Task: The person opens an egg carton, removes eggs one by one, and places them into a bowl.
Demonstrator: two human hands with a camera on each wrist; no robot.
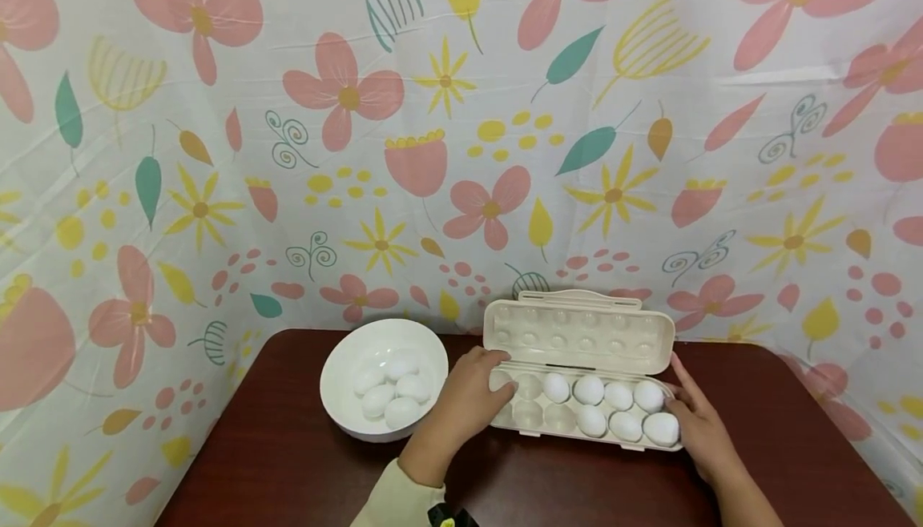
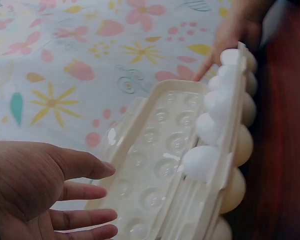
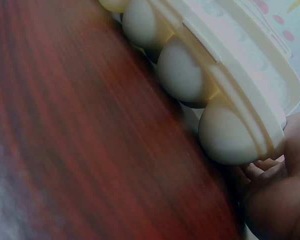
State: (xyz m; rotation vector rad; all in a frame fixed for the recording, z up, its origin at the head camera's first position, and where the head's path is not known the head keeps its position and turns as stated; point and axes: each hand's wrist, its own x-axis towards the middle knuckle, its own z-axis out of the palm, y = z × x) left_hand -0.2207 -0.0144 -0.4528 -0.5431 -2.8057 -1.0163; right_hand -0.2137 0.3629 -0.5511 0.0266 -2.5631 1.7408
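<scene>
Seven eggs [image 1: 609,411] sit in the egg box [image 1: 580,411] on the brown table [image 1: 288,463] — they fill the right side, and the cups on the left side have none. The box lid [image 1: 577,331] stands open at the back.

The left hand [image 1: 469,399] is at the left end of the box. Its fingers are out straight and loose, not gripping; they reach the first cups, and whether they touch the box cannot be told. The right hand [image 1: 695,423] is at the right end of the box, and its fingers [image 3: 262,170] lie flat against the box's side — it does not grip.

Just left of the box is a white bowl [image 1: 339,399] with more eggs in it. A flower cloth [image 1: 461,110] hangs behind the table.
</scene>
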